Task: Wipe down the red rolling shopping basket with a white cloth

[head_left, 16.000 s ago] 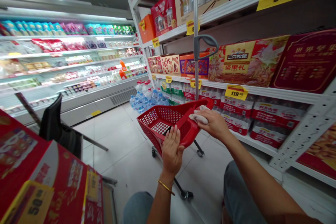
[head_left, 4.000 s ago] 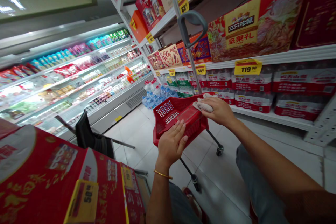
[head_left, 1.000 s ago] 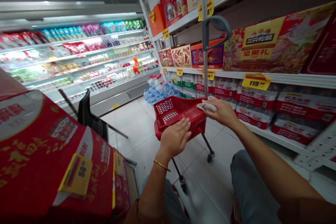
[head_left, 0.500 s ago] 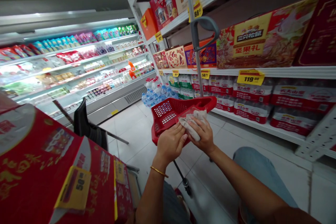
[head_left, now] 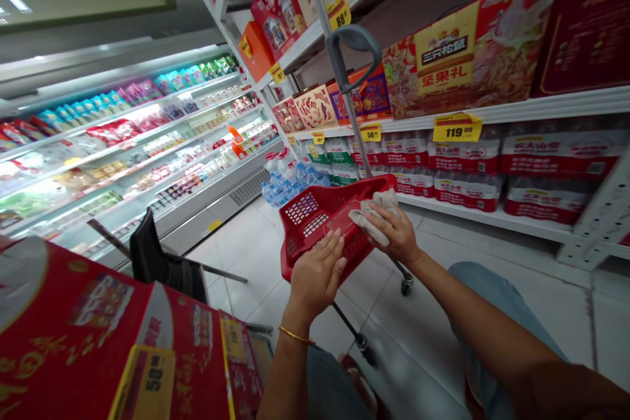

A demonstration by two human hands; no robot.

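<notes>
A red plastic basket with a perforated wall sits on a wheeled frame, and a metal pole with a grey handle rises behind it. My right hand holds a whitish crumpled cloth against the basket's near right rim. My left hand rests on the near rim, fingers stretched out, with a gold bangle on the wrist. The two hands are apart.
Red cartons with price tags stand close at the left, beside a black chair. White shelving with gift boxes and bottle packs runs along the right. Bottled water and a refrigerated display are further back.
My right hand and the cloth have moved right along the rim, away from my left hand. A second wheel now shows below the basket. The whole view has tilted slightly.
</notes>
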